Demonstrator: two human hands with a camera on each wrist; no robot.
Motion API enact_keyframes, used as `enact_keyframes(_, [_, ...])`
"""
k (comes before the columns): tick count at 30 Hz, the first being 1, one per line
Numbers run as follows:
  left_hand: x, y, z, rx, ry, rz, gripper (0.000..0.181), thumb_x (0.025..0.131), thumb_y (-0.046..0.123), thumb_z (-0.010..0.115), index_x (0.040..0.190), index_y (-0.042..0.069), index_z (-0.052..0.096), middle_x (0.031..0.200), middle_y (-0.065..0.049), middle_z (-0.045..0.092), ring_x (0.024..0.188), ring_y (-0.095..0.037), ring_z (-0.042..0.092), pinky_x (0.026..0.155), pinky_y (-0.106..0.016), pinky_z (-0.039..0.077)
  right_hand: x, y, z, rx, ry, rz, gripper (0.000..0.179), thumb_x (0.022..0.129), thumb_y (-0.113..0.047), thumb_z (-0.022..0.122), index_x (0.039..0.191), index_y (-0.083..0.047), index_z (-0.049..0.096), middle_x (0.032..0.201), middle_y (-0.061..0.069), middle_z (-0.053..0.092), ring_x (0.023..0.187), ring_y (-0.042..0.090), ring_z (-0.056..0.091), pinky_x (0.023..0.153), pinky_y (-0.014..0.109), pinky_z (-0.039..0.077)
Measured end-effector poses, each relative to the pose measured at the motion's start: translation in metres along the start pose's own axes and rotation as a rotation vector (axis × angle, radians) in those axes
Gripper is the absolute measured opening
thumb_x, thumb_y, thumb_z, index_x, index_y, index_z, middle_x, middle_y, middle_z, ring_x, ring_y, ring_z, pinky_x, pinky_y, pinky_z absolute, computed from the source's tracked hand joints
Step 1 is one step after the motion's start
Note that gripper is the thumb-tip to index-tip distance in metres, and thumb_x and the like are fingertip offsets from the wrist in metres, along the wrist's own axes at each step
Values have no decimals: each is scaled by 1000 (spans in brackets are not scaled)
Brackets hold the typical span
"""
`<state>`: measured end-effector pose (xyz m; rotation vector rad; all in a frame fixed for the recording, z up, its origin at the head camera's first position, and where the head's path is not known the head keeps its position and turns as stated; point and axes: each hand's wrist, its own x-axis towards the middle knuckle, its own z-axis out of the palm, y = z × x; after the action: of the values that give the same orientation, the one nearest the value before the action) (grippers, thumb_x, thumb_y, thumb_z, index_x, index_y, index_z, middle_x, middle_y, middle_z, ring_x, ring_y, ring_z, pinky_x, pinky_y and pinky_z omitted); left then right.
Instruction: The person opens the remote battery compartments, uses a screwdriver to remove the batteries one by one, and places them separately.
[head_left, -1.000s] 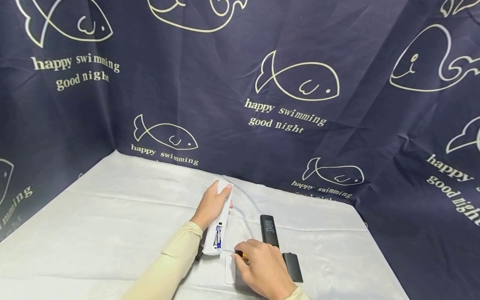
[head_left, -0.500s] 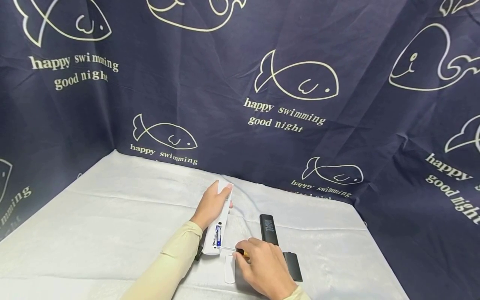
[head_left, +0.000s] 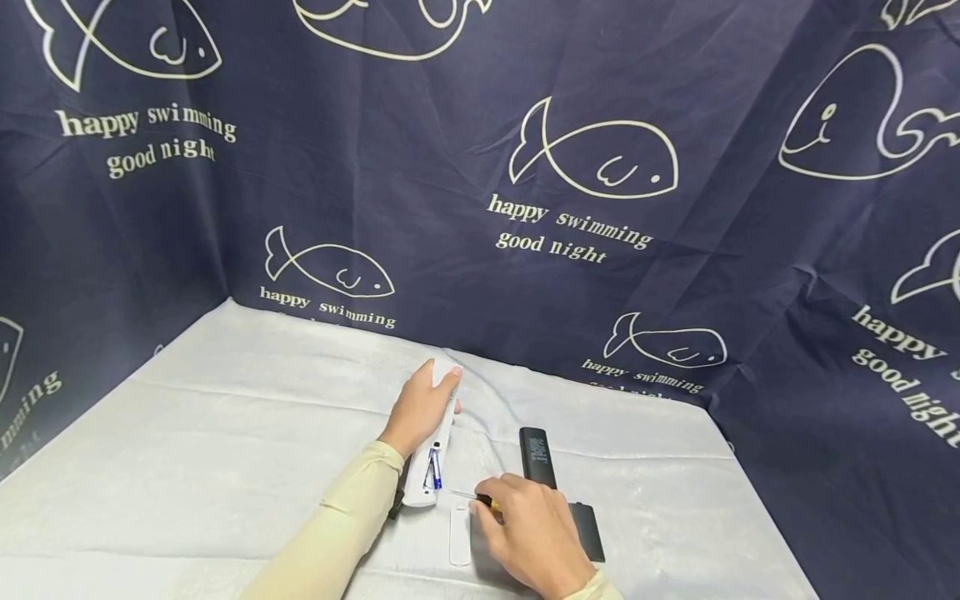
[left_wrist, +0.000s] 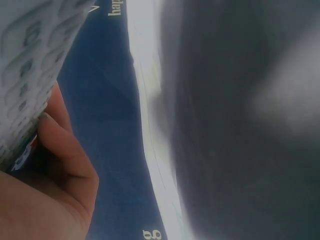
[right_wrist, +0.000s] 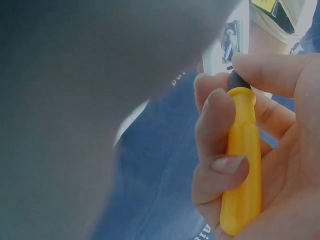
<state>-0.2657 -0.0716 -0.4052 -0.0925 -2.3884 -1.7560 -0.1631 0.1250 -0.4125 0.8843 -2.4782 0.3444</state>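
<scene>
My left hand [head_left: 420, 407] grips the far end of a white remote control [head_left: 422, 497], its thumb along the upper face. In the left wrist view, fingers curl beside the remote's rows of buttons [left_wrist: 25, 65]. The near end has an open battery compartment, where a blue battery [head_left: 437, 479] lies near the right edge; small details inside are unclear. My right hand [head_left: 528, 525] holds a screwdriver by its yellow handle [right_wrist: 242, 150], fingers and thumb around it. Its thin shaft [head_left: 459, 493] points left toward the compartment, the tip just right of the remote.
A white battery cover [head_left: 460, 537] lies on the cloth-covered table [head_left: 225, 467] between the hands. Beyond the right hand lies a long black remote-like object [head_left: 537, 457] with printed text. A wider black piece [head_left: 589, 532] sits beside that hand. Dark blue printed fabric [head_left: 450, 167] stands behind.
The white remote has shifted slightly left with my left hand. The screwdriver has moved slightly right and its tip has drawn away from the compartment's edge.
</scene>
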Motion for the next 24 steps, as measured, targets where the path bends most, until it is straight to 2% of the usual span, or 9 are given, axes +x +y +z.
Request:
enact_keyframes(7, [0,1,1,78,7,5,30,104,46,47,96,18,54,68,5,66,69,-14,63,73,-37,47,0,0,1,5,-13,23,5,84,-26,77,84,-23,73,68,-16,57,57,-4,48,47,23,41])
enact_keyframes(12, [-3,3,10,103,-9,17,28,103,47,48,96,20,56,67,7,65,68,-14,62,74,-38,47,-1,0,2,-21,-8,24,5,86,-26,77,87,-23,73,70,-15,57,57,-1,53,48,26,43])
enact_keyframes(18, [-9,9,18,132,-51,41,25,104,46,49,96,23,56,67,9,65,68,-12,61,76,-40,47,-2,1,3,-33,18,49,7,86,-25,78,89,-22,72,74,-15,59,61,1,55,50,28,45])
enact_keyframes(24, [-11,12,18,144,-49,58,27,103,47,49,96,22,56,66,9,64,67,-11,61,74,-39,47,-1,1,6,-41,59,29,9,87,-24,78,93,-20,73,74,-14,60,61,2,56,50,29,46])
